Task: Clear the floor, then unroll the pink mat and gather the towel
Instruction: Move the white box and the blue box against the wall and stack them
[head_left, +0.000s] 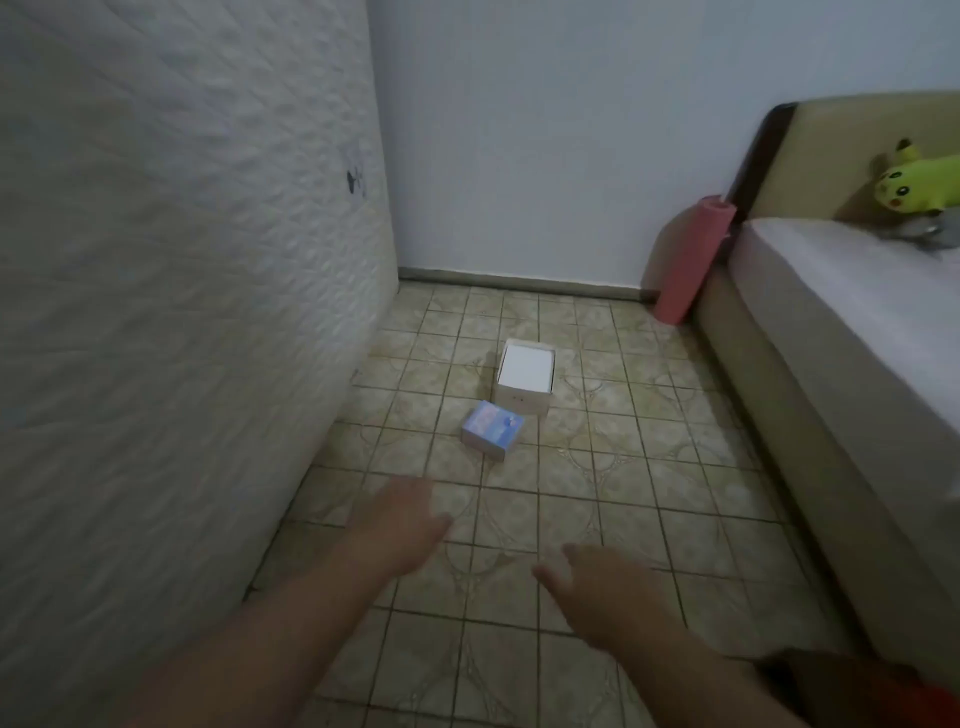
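Note:
Two boxes lie on the tiled floor (597, 499): a white open box (525, 376) and, just in front of it, a small blue-lilac box (492, 429). A rolled pink mat (691, 260) stands upright in the far corner, leaning against the bed's headboard. My left hand (402, 525) and my right hand (605, 590) are stretched out over the floor in front of the boxes, both empty with fingers apart, neither touching a box. No towel is in view.
A white mattress (171, 312) leans upright along the left side. A bed (841, 332) runs along the right, with a yellow plush toy (917, 182) and a grey object (922, 231) on it. The far wall (545, 145) closes the narrow floor strip.

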